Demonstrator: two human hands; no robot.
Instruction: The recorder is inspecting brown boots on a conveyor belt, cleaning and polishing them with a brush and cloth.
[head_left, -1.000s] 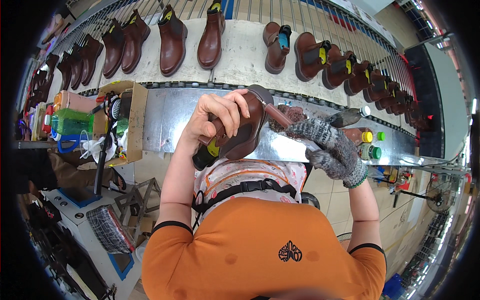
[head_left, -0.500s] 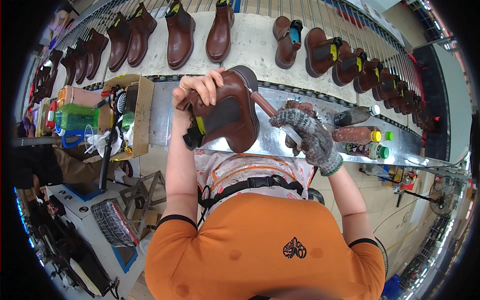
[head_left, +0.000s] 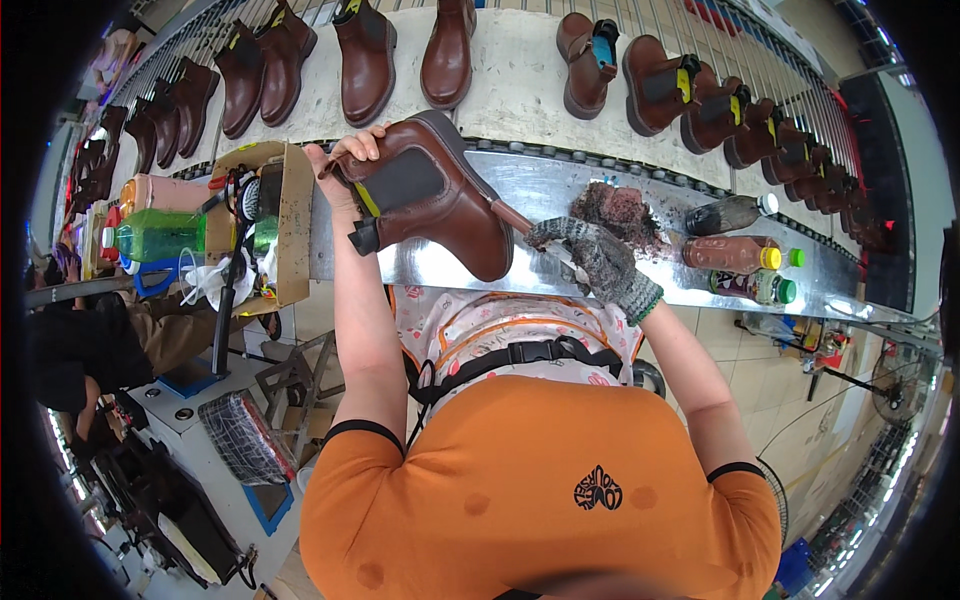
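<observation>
A brown ankle boot (head_left: 455, 205) with a dark elastic side panel lies on its side in the air above the metal bench. My bare left hand (head_left: 350, 160) grips it from the far side, near the heel and shaft; some fingers are hidden behind it. My right hand (head_left: 595, 262), in a grey knitted glove, is closed around a slim brown applicator tube (head_left: 513, 217). The tube's end meets the edge of the boot's dark sole; its tip is hard to make out. A pale part of the tool shows below the gloved fingers.
Brown boots (head_left: 365, 60) stand in rows on the pale conveyor (head_left: 510, 60) beyond the metal bench (head_left: 400, 265). Several bottles (head_left: 730, 253) lie right of a dark, crumbly sponge-like lump (head_left: 615, 212). At left, a cardboard box (head_left: 290, 225) stands beside a green bottle (head_left: 160, 235).
The boot has tilted, its toe swinging slightly nearer and its sole now slanting down to the right. My right hand has shifted left with the tube, farther along the sole edge, uncovering the lump.
</observation>
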